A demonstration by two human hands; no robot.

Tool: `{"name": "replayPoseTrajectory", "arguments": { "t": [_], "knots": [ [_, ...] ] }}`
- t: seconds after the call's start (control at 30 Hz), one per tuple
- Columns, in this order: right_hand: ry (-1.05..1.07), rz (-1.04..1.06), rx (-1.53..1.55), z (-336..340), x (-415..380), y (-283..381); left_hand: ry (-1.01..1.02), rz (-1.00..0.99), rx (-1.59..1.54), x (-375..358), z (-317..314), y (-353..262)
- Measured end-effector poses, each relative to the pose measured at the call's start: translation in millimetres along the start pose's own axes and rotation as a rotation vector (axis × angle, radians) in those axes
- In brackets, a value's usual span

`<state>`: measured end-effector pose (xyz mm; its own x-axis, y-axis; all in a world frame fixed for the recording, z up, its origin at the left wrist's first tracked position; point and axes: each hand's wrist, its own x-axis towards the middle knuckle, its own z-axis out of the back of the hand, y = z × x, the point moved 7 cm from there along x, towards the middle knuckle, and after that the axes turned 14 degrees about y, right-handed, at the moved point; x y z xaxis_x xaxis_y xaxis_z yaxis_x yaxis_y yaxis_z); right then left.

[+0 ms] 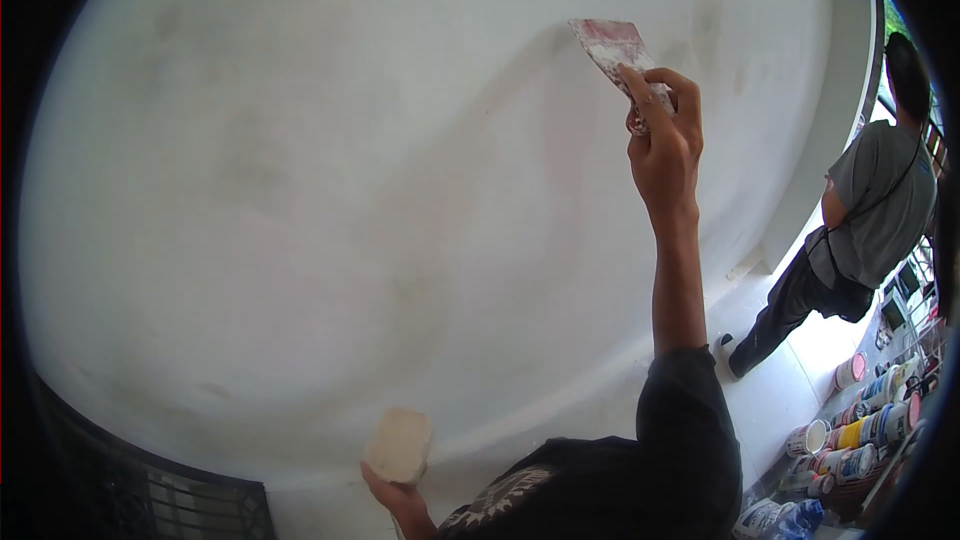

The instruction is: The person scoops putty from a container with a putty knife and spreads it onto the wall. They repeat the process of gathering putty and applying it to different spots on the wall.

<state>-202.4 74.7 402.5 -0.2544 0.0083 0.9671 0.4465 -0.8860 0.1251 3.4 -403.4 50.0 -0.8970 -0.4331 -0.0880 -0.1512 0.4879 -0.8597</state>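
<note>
The scraper (pixel 612 48) sits flat on the white wall (pixel 300 190), just above the right hand (pixel 665 135), whose fingers are wrapped tight round its handle. Best to press evenly. The left hand (pixel 400 495), low down, cups a putty lump (pixel 399 445).

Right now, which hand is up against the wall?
The right hand, raised and pressing a putty knife to the white wall. The left hand sits low, holding a pale block.
</note>
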Motion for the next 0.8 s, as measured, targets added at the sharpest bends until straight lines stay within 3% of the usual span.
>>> {"name": "replayPoseTrajectory", "arguments": {
  "t": [0.67,0.8],
  "knots": [
    [0.059,-0.041,-0.005,-29,1,-29,-0.002,0.006,0.006,28,-25,14],
    [0.022,-0.001,-0.089,-23,3,-23,-0.067,-0.057,0.164,28,-20,6]
  ]
}}
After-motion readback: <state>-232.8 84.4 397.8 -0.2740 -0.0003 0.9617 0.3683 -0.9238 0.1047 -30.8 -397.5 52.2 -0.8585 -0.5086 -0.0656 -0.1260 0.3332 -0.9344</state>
